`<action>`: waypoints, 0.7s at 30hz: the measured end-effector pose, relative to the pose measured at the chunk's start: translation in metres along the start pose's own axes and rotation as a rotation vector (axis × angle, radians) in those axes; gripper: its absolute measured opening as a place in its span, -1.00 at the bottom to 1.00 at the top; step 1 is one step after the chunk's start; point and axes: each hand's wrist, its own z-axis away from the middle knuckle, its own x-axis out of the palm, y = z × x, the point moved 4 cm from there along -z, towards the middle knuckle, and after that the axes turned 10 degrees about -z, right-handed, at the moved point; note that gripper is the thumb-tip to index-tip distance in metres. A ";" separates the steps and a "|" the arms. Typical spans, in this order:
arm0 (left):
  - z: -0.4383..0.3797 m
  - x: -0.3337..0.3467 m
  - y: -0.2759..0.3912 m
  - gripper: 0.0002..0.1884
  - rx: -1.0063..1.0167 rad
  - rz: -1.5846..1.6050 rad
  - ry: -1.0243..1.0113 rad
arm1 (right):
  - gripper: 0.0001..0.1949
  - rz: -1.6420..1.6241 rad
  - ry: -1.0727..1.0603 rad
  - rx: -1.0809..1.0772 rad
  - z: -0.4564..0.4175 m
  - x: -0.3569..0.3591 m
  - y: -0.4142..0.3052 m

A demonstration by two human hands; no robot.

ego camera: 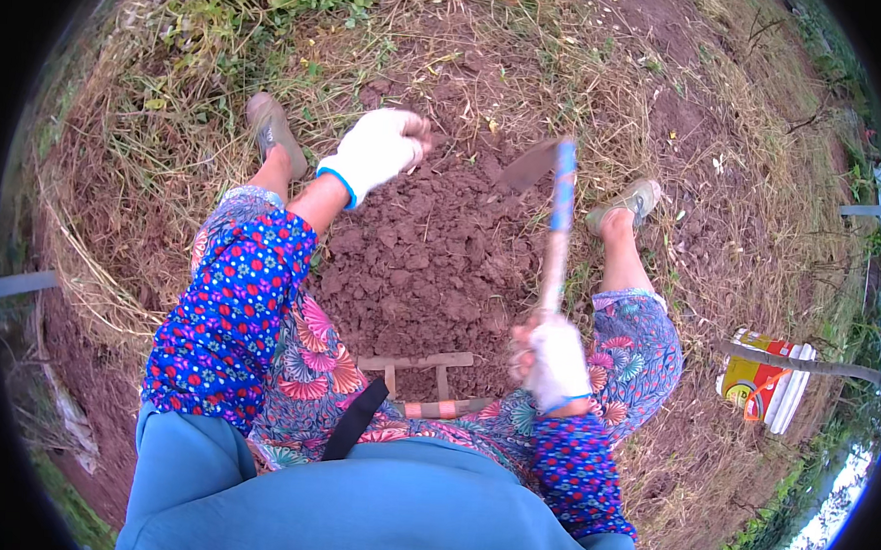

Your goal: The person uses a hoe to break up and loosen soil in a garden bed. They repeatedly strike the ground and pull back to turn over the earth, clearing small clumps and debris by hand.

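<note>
My right hand (554,365), in a white glove with a blue cuff, grips the handle of a small hand hoe (554,265). Blue wrapping covers the handle's far end, and the dull metal blade (530,166) angles left from there, just over the soil. My left hand (379,151), gloved the same way, hovers at the far edge of a patch of loose, clumped reddish-brown soil (419,252). Its fingers are bent and blurred, so whether they pinch anything is unclear. The soil patch lies between my spread legs.
Under me is a low wooden stool (414,362), partly hidden by my clothes. Dry grass (141,210) and green weeds (275,10) surround the dug soil. To the right lies a plastic bucket (760,374) with an orange handle, crossed by a thin branch (842,368). My shoes (277,131) flank the patch.
</note>
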 end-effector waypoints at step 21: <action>0.005 0.330 0.010 -0.82 0.470 -0.712 -0.242 | -0.76 -0.400 -0.118 -0.146 0.004 -0.017 -0.141</action>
